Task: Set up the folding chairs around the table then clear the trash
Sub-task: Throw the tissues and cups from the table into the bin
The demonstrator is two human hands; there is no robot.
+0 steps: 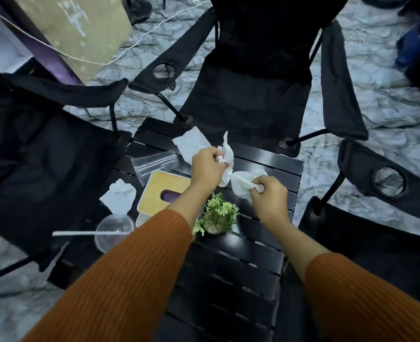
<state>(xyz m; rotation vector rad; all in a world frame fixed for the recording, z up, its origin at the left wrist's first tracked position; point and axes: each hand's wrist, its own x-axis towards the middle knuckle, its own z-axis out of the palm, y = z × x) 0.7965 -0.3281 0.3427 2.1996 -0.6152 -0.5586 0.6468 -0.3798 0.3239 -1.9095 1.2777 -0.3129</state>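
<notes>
Chairs: three black folding chairs stand open around the surface, one on the far side (248, 95), one at left (31, 156), one at right (381, 218).
Surface: black slatted surface (233, 267) in the middle, on a marbled floor (389, 112).
Box: tan-topped tissue box (159, 191) lies on the surface, partly under the left forearm.
Cups: one clear plastic cup (154, 164) lies on its side; another (114, 230) stands upright with a straw (80, 233) across it.
Plant: small green plant (218, 215) sits between the forearms.
Loose tissues: one flat (191, 144) at the far edge, one crumpled (119, 196) at left.
Left hand (207, 169): fingers closed on a crumpled white tissue (226, 154).
Right hand (269, 196): fingers closed on another tissue (243, 181), just above the surface.
</notes>
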